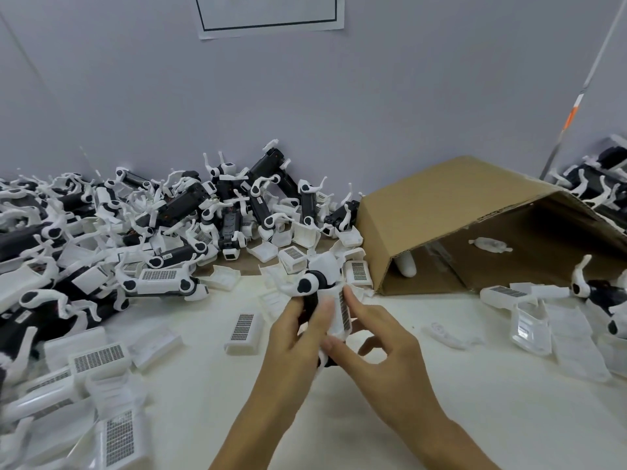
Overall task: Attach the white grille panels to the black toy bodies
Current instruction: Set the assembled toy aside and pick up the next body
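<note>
Left hand [298, 337] wrapped round a black toy body [310, 300], held up on end above the worktop [441, 401], white leg joint uppermost. Probably held this way to turn the open flank toward the other hand. Right hand [380, 337] grasping a white grille panel [342, 313] between thumb and forefinger, pressed against the body's right side, the other fingers spread loose. Panel seemingly lined up along the body and being seated; click-in not confirmable, judged as mid-attachment.

Supplies within reach on both sides: a heap of toy bodies [142, 225] banked against the wall [305, 96] at left, loose spare panels [244, 329] scattered flat on the worktop in front, more at right beside a cardboard box [441, 215] tipped on its side with its mouth facing the worker, likely for easy emptying.

Hard to make out: lower end of the held body, hidden behind the palms; the panel's clips, blurred by motion; the small white items inside the box, in shadow. Sheet of paper [271, 15] on the wall cut off at the top edge, second heap at far right cut off by the frame.
</note>
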Demonstrator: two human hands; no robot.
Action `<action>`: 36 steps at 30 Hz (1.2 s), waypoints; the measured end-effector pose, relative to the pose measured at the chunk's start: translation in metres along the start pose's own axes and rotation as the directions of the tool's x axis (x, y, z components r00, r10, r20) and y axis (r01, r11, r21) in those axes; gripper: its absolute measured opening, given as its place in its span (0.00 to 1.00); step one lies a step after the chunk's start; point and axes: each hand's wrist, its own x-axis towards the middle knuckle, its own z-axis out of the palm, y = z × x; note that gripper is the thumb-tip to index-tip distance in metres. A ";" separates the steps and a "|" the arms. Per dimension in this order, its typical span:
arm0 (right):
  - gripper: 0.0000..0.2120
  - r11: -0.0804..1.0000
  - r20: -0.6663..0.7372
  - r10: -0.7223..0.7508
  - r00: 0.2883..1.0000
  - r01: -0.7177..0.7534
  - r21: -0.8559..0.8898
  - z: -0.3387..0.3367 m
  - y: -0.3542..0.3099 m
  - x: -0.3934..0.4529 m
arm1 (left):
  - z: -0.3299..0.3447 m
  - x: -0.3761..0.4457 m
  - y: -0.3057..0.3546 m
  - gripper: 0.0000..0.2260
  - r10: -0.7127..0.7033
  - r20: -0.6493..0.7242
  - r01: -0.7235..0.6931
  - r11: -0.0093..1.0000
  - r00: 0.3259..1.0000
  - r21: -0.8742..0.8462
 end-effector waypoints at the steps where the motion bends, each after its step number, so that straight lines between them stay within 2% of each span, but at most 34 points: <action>1: 0.31 0.998 0.001 -0.042 0.999 0.042 -0.043 0.001 0.001 -0.001 | 0.001 -0.001 -0.002 0.13 0.023 -0.019 -0.022 0.999 1.000 0.033; 3: 0.33 0.996 0.014 -0.080 0.997 0.080 -0.045 0.002 0.002 -0.003 | 0.002 -0.001 -0.006 0.13 0.027 -0.078 -0.025 0.999 0.997 0.025; 4: 0.32 0.999 0.022 -0.050 0.999 0.049 0.019 0.002 0.002 -0.002 | 0.001 0.000 -0.006 0.13 0.025 -0.108 -0.023 1.000 0.994 0.017; 6: 0.25 0.965 0.008 0.078 0.997 -0.077 0.251 -0.001 0.000 0.001 | -0.002 0.002 -0.006 0.13 0.048 -0.131 -0.044 0.999 0.990 0.026; 8: 0.19 0.877 0.008 0.228 0.974 -0.209 0.432 -0.006 -0.004 0.006 | -0.005 0.003 -0.002 0.13 0.080 -0.074 -0.080 0.997 0.994 0.006; 11: 0.14 0.892 0.042 0.240 0.970 -0.238 0.384 -0.010 -0.010 0.011 | -0.004 0.000 0.004 0.13 0.107 0.034 -0.106 0.994 0.994 -0.017; 13: 0.16 0.899 0.038 0.238 0.971 -0.234 0.369 -0.009 -0.014 0.012 | -0.002 0.000 0.003 0.13 0.100 0.051 -0.098 0.994 0.994 -0.043; 18: 0.12 0.968 -0.129 0.156 0.979 -0.125 0.218 -0.006 -0.007 0.009 | 0.004 -0.001 -0.002 0.14 0.070 0.116 -0.064 0.997 0.991 -0.052; 24: 0.12 0.981 -0.220 0.092 0.971 -0.050 0.188 -0.008 -0.009 0.005 | 0.008 -0.004 -0.001 0.13 0.153 0.033 -0.153 0.988 0.988 -0.008; 26: 0.12 0.963 -0.187 0.141 0.972 -0.091 0.254 -0.008 -0.010 0.005 | 0.010 -0.005 -0.001 0.12 0.138 0.023 -0.138 0.990 0.990 0.000; 28: 0.12 0.942 -0.090 0.187 0.978 -0.153 0.297 -0.007 -0.010 0.006 | 0.011 -0.006 0.000 0.12 0.110 -0.020 -0.110 0.994 0.994 0.002; 31: 0.10 0.966 -0.079 0.104 0.991 -0.082 0.245 -0.008 -0.014 0.007 | 0.010 -0.007 0.003 0.13 0.120 -0.102 -0.122 0.993 0.988 -0.013; 33: 0.09 0.974 -0.087 0.067 0.994 -0.047 0.223 -0.011 -0.016 0.008 | 0.011 -0.008 0.003 0.14 0.139 -0.104 -0.143 0.989 0.985 -0.029; 36: 0.12 0.956 0.028 0.084 0.996 -0.088 0.280 -0.015 -0.020 0.010 | 0.014 -0.008 0.005 0.13 0.105 -0.091 -0.112 0.991 0.990 -0.074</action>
